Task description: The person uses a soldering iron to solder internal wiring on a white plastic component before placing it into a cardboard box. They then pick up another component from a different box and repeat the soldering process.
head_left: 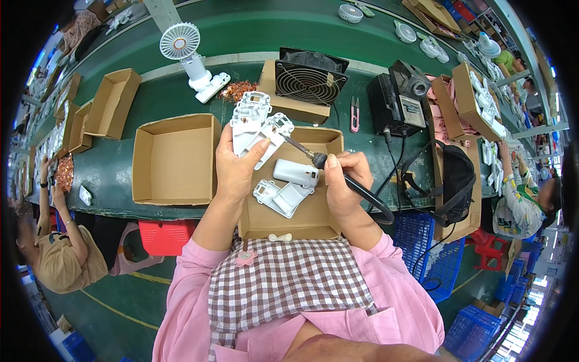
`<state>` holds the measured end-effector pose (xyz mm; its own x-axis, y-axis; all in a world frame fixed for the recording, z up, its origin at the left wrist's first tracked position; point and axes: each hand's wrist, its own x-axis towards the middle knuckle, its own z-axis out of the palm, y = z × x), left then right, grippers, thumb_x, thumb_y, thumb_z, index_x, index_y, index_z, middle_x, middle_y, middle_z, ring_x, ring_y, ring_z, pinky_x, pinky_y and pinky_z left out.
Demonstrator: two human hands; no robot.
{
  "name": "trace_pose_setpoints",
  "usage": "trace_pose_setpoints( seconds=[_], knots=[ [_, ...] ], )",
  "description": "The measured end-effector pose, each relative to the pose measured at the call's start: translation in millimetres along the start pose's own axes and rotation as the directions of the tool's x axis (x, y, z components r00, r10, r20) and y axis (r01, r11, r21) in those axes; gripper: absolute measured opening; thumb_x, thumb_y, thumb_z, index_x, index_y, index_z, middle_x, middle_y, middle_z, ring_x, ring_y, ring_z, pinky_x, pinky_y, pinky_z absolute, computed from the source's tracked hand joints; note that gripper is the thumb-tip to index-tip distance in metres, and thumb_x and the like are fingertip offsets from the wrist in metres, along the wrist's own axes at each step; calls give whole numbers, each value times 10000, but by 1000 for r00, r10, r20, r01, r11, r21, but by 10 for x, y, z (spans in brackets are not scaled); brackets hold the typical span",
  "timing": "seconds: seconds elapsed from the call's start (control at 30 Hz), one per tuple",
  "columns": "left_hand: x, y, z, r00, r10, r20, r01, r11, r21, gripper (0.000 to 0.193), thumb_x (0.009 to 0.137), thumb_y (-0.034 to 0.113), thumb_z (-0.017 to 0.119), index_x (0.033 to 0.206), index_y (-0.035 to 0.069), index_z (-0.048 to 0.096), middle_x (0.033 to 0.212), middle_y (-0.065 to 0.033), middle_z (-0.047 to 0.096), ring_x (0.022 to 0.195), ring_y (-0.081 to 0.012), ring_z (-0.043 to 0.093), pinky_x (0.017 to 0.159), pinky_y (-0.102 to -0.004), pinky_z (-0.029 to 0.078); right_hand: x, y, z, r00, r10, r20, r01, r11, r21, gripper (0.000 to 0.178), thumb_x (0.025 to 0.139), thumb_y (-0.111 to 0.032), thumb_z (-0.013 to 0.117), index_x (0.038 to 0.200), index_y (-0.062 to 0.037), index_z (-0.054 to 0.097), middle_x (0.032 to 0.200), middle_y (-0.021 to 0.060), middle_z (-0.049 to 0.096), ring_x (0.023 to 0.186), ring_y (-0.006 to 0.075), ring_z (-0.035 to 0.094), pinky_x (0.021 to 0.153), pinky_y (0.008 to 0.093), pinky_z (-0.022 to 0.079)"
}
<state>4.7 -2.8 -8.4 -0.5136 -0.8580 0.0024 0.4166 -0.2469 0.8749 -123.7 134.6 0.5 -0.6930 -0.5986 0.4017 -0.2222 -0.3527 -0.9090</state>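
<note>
My left hand (236,164) is closed around white plastic housings (260,128), which it holds up over the near edge of a cardboard box. Gripped in my right hand (348,181) is a soldering iron (318,159) with a black handle. Its metal tip points up and left and reaches the right side of the held housings; whether it touches them I cannot tell. Below, in the cardboard box (289,226), lie more white plastic housings (288,196), one of them with a smooth rounded shell.
A second cardboard box (175,160) stands to the left. Behind are a white handheld fan (181,42), copper-coloured bits (238,90) and a black cooling fan (310,78). On the right are pink snips (354,114), a black soldering station (401,99) and a black bag (455,184). Co-workers sit either side.
</note>
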Motion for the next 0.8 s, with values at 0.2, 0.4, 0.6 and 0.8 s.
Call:
trace_pose_setpoints(
  seconds=[0.2,0.4,0.6,0.8],
  knots=[
    [1,-18,-17,1000,9,-28,-7,998,70,456,789,-25,699,1203,20,514,1089,-72,626,968,-121,609,846,-255,492,12,-18,32,1000,15,13,-15,1000,12,152,863,-17,634,799,-12,496,678,48,587,586,49,500,534,208,406],
    [-2,-14,-17,1000,4,-18,-3,998,59,453,789,-24,701,1202,23,518,1086,-70,630,967,-119,609,844,-255,492,17,0,26,1000,4,24,-3,1000,-14,159,864,-22,641,801,-12,496,678,42,588,583,45,505,529,206,416],
    [6,-17,-28,1000,6,-2,-6,999,45,459,785,-36,700,1202,18,516,1091,-73,630,970,-123,612,849,-258,493,19,23,30,1000,-7,23,7,1000,-6,166,866,-34,646,799,-12,496,682,42,594,575,41,504,517,201,412],
    [6,-16,-46,1000,-6,9,6,999,36,460,784,-35,701,1202,14,515,1088,-76,631,969,-125,613,849,-259,493,25,24,43,1000,-14,19,14,1000,-3,168,866,-33,647,798,-10,494,683,45,596,577,42,507,516,202,412]
  ],
)
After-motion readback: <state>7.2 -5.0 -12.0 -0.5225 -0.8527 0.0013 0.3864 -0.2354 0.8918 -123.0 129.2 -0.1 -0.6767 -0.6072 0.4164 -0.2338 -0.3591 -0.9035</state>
